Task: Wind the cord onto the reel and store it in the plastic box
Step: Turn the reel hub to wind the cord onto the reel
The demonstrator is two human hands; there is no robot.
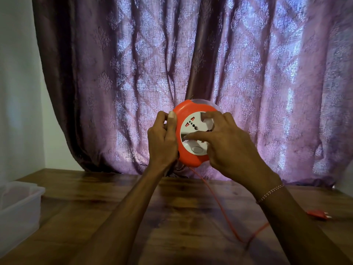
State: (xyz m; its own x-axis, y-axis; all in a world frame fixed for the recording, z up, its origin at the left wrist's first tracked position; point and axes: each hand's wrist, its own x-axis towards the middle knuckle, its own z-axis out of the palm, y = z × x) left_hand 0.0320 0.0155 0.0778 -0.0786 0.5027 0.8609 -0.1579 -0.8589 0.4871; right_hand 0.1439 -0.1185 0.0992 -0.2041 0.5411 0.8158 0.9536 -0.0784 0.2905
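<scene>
An orange round cord reel (188, 155) with a white socket face is held up above the wooden table (172, 217). My left hand (163, 139) grips its left rim, thumb on the edge. My right hand (227, 144) lies over the white face, its fingers curled onto the centre part. An orange cord (219, 203) hangs from the reel's underside, runs down across the table and bends right. Its orange plug (318, 215) lies flat at the table's right side. A clear plastic box (18, 209) stands open at the left edge.
A purple patterned curtain (191, 64) hangs close behind the reel and rests on the table's back edge. A white wall (17, 83) is at the left. A thin bracelet (270, 193) sits on my right wrist.
</scene>
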